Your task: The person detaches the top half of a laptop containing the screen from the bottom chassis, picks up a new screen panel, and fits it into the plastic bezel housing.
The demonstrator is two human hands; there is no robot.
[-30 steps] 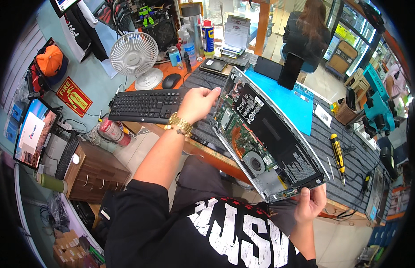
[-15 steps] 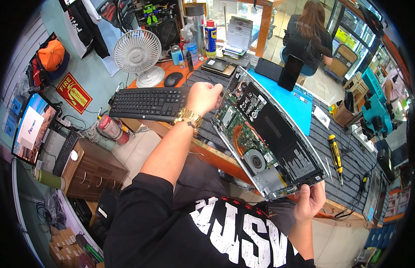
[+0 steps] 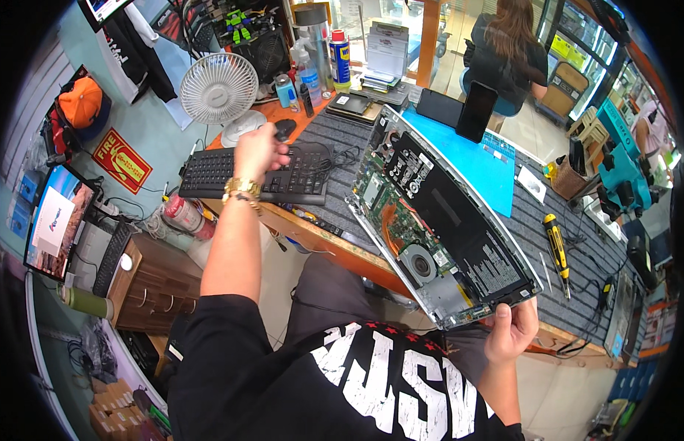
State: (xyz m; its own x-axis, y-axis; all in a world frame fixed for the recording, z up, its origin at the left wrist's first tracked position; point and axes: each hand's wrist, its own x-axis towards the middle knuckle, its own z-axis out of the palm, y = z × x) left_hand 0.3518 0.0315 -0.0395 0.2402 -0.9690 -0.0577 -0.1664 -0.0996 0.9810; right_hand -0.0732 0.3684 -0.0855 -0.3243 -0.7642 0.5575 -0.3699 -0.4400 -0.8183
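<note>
Opened laptop (image 3: 449, 220) sits tilted over the front edge of the table (image 3: 323, 239), long axis far-left to near-right, right hand (image 3: 513, 332) clamped on its near-right corner, left hand (image 3: 259, 154) curled above the keyboard (image 3: 287, 184), well left, can't tell if gripping.

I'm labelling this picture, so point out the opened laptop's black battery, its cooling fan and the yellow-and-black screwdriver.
Black battery (image 3: 458, 219): head view, middle of its flat face.
Cooling fan (image 3: 422, 267): head view, its round centre.
Yellow-and-black screwdriver (image 3: 555, 241): head view, its handle.
</note>
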